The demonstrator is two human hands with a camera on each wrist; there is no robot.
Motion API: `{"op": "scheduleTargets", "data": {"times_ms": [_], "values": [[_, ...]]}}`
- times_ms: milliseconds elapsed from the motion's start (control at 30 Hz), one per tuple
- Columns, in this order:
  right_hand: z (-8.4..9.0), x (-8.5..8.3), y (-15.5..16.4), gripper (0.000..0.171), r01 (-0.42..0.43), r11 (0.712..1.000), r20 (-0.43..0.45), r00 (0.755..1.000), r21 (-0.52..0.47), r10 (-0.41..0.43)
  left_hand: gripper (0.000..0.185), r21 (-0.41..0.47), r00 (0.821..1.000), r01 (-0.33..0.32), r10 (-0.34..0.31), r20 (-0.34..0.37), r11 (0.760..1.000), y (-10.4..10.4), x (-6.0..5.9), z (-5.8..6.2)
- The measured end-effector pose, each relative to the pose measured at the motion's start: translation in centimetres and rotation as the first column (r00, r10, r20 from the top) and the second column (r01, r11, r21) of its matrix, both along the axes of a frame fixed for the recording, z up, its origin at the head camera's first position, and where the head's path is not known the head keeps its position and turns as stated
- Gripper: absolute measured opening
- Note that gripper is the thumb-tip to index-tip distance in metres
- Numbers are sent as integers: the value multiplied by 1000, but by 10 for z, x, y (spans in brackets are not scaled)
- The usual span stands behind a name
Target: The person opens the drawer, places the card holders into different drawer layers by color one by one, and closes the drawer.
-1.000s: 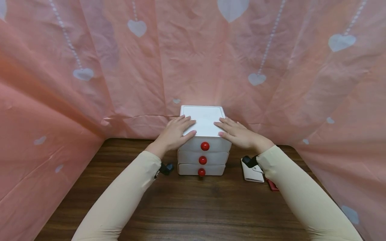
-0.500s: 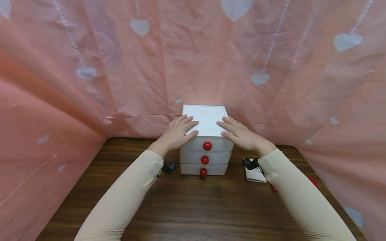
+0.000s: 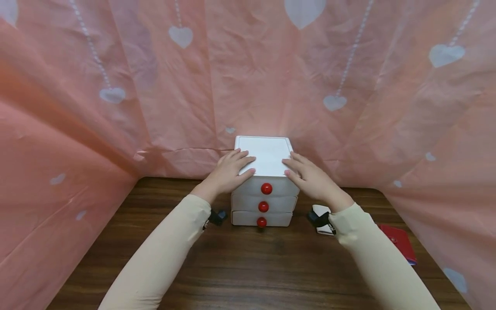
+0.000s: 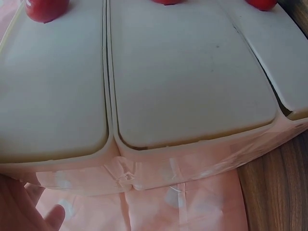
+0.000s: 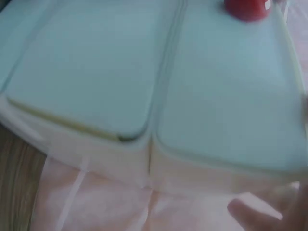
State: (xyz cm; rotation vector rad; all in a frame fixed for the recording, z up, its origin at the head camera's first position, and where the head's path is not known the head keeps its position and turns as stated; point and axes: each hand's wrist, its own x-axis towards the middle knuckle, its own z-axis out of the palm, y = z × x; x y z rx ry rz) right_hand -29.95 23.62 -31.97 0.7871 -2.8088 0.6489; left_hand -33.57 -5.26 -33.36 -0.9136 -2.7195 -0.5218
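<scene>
1. Here's the chest (image 3: 267,148), white, standing on the dark wood table (image 3: 248,267) right up near the back cloth, front facing us.
2. Left hand (image 3: 230,172) on its left top edge: fingers straight and a little apart, lying on the lid, thumb along the front rim, clamped on nothing.
3. Right hand (image 3: 313,175) mirrors it on the right edge, fingers spread, tips on the top, thumb by the front rim, grasping nothing.
4. Down the front, three drawers, one red knob apiece: top knob (image 3: 266,188), middle knob (image 3: 263,206), bottom knob (image 3: 261,222).
5. Over to the right, a white case (image 3: 320,210) lies on the table, partly behind the black wrist camera (image 3: 318,218).
6. Farther right, a red case (image 3: 401,243), part-covered by the right sleeve (image 3: 387,262).
7. Behind it all, pink cloth (image 3: 248,77) with pale hearts.
8. The right wrist view is blurred, drawer fronts filling most of it.
</scene>
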Motion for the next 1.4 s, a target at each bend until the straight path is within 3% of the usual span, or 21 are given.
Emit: {"op": "scheduleTargets", "data": {"times_ms": [133, 333, 567, 900, 1033, 1400], "values": [[-5, 8, -7, 50, 73, 996, -101, 992, -55, -78, 53, -12, 1000, -6, 6, 0, 1000, 0, 0, 1], [-13, 19, -15, 35, 127, 979, -250, 954, -162, -165, 53, -14, 1000, -7, 7, 1, 1000, 1, 2, 3], [-19, 31, -18, 26, 82, 961, -422, 886, -263, -191, 53, -6, 1000, -5, 5, 4, 1000, 2, 2, 3], [-40, 51, -20, 18, -15, 942, -563, 805, -335, -187, 54, -9, 1000, -4, 4, 5, 1000, 5, 3, 4], [-54, 58, -22, 13, -44, 944, -574, 803, -327, -161, 54, -9, 1000, 1, -1, 5, 1000, 5, 3, 3], [-85, 63, -26, 14, -8, 966, -508, 852, -259, -129, 53, 15, 1000, -5, 5, 11, 1000, 5, 1, 3]]}}
